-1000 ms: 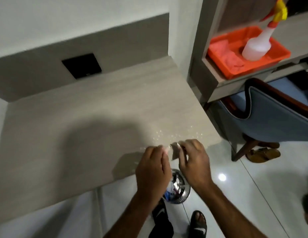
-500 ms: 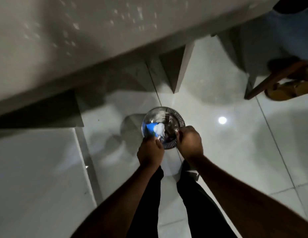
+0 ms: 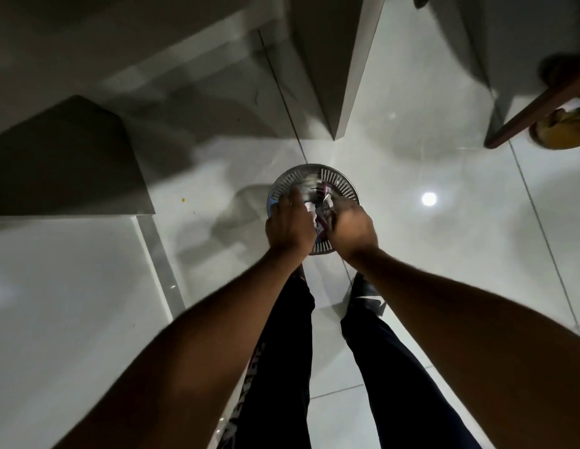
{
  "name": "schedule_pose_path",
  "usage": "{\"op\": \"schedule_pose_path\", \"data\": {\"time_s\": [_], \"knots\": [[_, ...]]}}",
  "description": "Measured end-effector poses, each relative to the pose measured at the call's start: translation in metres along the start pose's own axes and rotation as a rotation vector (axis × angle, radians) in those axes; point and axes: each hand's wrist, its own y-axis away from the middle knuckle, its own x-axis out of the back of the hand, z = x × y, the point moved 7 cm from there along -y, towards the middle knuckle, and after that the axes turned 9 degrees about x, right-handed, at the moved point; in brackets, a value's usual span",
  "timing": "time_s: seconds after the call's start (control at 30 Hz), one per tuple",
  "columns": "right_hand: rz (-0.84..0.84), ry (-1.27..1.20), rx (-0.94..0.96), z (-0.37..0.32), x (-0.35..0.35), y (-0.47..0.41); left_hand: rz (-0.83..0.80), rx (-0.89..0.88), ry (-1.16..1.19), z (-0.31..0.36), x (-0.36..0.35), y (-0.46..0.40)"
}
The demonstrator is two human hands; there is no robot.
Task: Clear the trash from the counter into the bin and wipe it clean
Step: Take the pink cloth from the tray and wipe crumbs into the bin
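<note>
Both the left hand (image 3: 290, 226) and right hand (image 3: 351, 233) hover over the round metal bin (image 3: 342, 189) on the floor, dropping white scraps (image 3: 310, 210), grip unclear; next likely means returning to wipe the worktop.

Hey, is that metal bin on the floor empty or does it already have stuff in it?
Not empty. Inside the bin, white and purple scraps show between the left hand and right hand.
</note>
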Motion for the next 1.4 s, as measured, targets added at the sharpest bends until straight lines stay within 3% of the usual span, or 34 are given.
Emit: {"op": "schedule_pose_path", "data": {"time_s": [0.17,0.33,0.4,0.7,0.83,1.17,1.4], "knots": [[0.17,0.092,0.144,-0.065,0.091,0.053,0.295,-0.412,-0.056,0.045,0.117,0.079],[0.38,0.096,0.142,-0.137,0.231,0.113,0.595,-0.865,0.062,0.092,0.264,0.188],[0.448,0.125,0.173,-0.171,0.287,0.119,0.69,-0.932,0.078,0.11,0.324,0.208],[0.677,0.336,0.304,-0.311,0.486,0.064,0.699,-0.634,0.027,0.162,0.556,0.157],[0.715,0.427,0.281,-0.333,0.558,0.021,0.712,-0.669,0.036,0.202,0.628,0.127],[0.582,0.415,0.159,-0.276,0.621,-0.09,0.617,-0.524,-0.043,0.261,0.609,0.04],[0.36,0.362,0.133,-0.212,0.636,-0.208,0.502,-0.382,-0.059,0.293,0.561,-0.05]]}}
